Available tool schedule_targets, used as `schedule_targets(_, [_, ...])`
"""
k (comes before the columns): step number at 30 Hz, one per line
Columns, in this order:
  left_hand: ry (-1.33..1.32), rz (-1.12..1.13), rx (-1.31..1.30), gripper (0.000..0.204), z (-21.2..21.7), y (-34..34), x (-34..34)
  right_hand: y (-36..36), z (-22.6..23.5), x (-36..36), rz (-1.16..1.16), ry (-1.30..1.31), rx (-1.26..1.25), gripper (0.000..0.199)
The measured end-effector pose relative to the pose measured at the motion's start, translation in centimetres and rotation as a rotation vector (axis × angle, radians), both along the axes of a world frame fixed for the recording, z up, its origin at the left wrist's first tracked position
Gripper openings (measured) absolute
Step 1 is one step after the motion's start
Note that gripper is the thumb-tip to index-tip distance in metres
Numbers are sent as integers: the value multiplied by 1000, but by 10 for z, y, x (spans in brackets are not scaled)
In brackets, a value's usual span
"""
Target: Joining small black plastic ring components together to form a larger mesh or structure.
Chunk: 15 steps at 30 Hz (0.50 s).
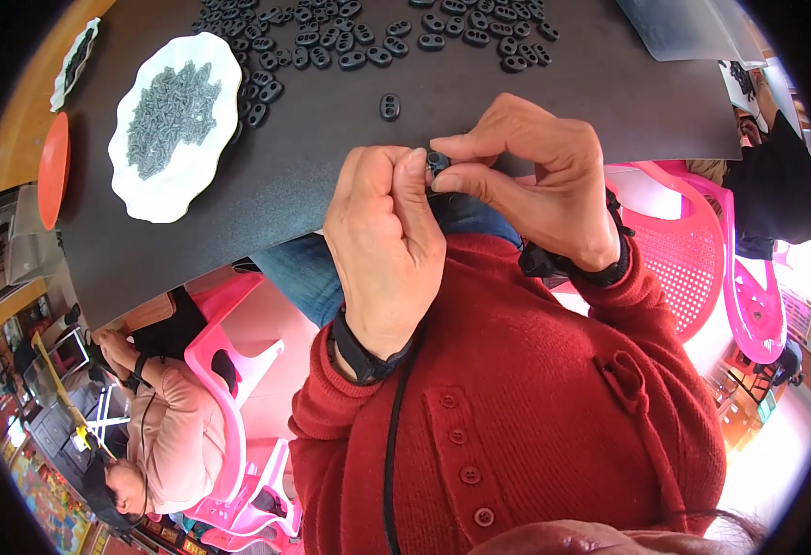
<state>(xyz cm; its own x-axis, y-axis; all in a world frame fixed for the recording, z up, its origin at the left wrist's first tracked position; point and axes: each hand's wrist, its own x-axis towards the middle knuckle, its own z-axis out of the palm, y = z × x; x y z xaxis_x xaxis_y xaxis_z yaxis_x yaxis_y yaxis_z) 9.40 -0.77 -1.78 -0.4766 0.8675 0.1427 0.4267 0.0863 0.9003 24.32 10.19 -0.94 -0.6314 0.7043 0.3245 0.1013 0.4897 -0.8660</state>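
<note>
Between my fingertips, over the near edge of the table, is a small black cord lock point(437, 164). My left hand point(385, 231) pinches it with the thumb and fingers from the left. From the right, the thumb and forefinger of my right hand point(542, 171) close on the same piece; my fingers hide part of it. A single oval black cord lock with two holes point(390, 107) lies on the table just beyond my hands. Many more black cord locks point(344, 42) are spread farther back. To the left, a white scalloped plate point(211, 65) holds a pile of small metal springs point(172, 116).
The dark table point(322, 139) has a red-orange dish point(54, 171) and another white dish point(74, 60) past its left side. A clear plastic container point(692, 32) sits at the far right. Pink chairs point(674, 250) stand near the table, and another person point(183, 425) sits at lower left.
</note>
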Motion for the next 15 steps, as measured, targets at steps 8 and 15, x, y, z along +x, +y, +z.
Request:
schedule_targets(8, [135, 17, 24, 11, -6, 2, 5, -1, -2, 2, 40, 28, -107, 28])
schedule_targets(15, [-87, 64, -1, 17, -3, -1, 5, -4, -14, 2, 5, 91, -296, 20])
